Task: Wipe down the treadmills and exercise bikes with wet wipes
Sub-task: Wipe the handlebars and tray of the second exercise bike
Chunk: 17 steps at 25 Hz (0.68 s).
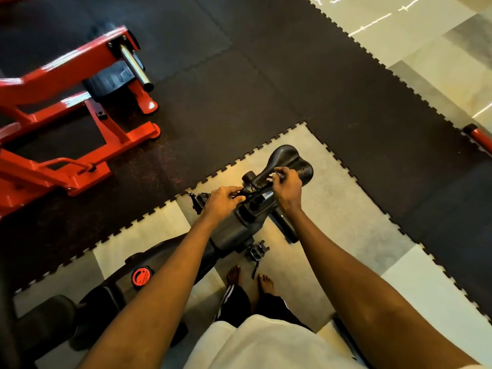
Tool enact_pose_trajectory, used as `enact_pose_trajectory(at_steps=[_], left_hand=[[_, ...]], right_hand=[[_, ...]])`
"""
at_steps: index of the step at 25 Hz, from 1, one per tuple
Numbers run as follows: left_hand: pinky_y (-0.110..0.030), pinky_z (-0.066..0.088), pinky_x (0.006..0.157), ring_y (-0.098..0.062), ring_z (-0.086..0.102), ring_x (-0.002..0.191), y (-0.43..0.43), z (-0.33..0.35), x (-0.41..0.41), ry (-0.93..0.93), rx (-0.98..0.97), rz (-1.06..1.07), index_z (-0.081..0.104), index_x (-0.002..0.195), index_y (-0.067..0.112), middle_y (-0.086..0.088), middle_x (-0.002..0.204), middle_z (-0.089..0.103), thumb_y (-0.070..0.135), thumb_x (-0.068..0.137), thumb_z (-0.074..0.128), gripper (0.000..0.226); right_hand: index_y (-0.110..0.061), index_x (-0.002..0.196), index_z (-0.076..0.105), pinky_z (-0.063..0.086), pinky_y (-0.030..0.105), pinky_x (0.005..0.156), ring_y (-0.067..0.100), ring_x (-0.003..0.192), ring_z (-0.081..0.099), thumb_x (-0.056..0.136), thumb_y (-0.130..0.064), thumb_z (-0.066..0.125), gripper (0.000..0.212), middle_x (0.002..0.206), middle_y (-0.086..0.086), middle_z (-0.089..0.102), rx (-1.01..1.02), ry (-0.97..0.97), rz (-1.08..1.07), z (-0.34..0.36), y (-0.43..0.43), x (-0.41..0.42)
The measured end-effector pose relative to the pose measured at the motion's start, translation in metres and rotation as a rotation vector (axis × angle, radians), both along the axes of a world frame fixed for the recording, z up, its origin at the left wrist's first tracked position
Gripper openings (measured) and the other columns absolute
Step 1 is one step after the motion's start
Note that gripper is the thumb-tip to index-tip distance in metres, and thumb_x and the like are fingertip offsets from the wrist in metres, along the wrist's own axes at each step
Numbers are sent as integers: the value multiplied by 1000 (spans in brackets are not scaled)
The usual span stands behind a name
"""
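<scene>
the black bike seat (pixel 283 155) sits near the middle. the left hand (pixel 223 199) curls round its thin end at 7 o'clock. the right hand (pixel 287 186) pinches a small white wipe (pixel 271 177) against the seat's side. a red machine (pixel 66 83) stands at 10 o'clock.

free: tile (pixel 346 209) right of saddle (pixel 286 158) | blocked: red machine frame (pixel 66 107) far left, pedal (pixel 257 252) below

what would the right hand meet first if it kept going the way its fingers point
The bike saddle: the right hand pinches a white wipe at its narrow middle and points into it; contact looks already made, depth unclear.
</scene>
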<state>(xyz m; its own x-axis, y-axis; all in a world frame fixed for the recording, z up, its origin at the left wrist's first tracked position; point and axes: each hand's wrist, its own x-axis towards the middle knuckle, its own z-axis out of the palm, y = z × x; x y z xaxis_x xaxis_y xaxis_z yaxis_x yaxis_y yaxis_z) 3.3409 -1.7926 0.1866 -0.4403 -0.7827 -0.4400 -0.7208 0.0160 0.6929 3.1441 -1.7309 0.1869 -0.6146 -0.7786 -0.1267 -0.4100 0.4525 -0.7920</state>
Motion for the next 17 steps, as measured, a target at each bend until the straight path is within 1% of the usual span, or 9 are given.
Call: enact_pose_trajectory(at_steps=[1,3,5,6,7,10,12,14,17], left_hand=[[-37,55,95,-14,68,104,-2,-2,1,11,8,3,68,130,25,-1,112,75,34,91,73,40],[-38,54,97,-14,67,107,-3,-5,3,42,33,12,68,130,24,-1,115,75,33,91,75,41],[-40,54,100,-13,67,108,-6,-8,4,70,60,19,69,129,23,-1,116,75,32,89,77,42],[-41,53,101,-13,67,108,-8,-9,4,80,72,21,69,128,23,-1,116,75,33,88,77,42],[-42,53,101,-13,67,109,-9,-11,4,88,84,22,70,127,24,0,115,75,33,87,78,42],[-44,53,102,-13,67,111,-12,-13,6,113,119,25,70,127,22,0,117,74,32,87,79,42],[-43,53,103,-11,67,112,-13,-12,7,138,128,21,69,127,20,0,119,74,31,87,79,43],[-40,53,103,-8,67,111,-12,-11,7,159,127,14,69,127,21,2,118,74,31,87,78,42],[-27,50,100,-3,64,109,-11,-6,8,169,130,10,68,128,21,3,119,73,29,90,76,41]], right_hand=[[-12,115,67,56,37,95,19,103,64,96,-17,61,20,116,6,61,-7,10,40,-1,2,8],[-13,117,66,53,26,95,15,105,62,95,-13,62,22,118,4,60,-5,49,149,3,11,15],[-15,120,61,52,16,89,9,100,62,94,-8,65,27,119,1,57,-21,40,143,10,10,5],[-15,118,61,53,17,86,8,96,62,92,-9,67,27,116,0,56,-10,34,92,11,6,-4],[-15,114,63,53,21,85,9,92,60,91,-12,69,24,113,1,57,13,37,22,11,1,-12],[-15,104,75,55,28,86,12,91,65,90,-19,70,16,104,2,71,96,35,-97,5,-11,-16],[-16,104,76,56,26,86,9,91,66,90,-16,67,17,105,1,72,85,11,-35,4,-10,3],[-14,108,76,54,24,85,9,90,64,91,-13,66,20,106,1,70,66,70,106,9,-2,18],[-12,108,75,56,29,86,13,91,65,91,-10,66,19,105,2,69,35,127,201,9,-7,7]])
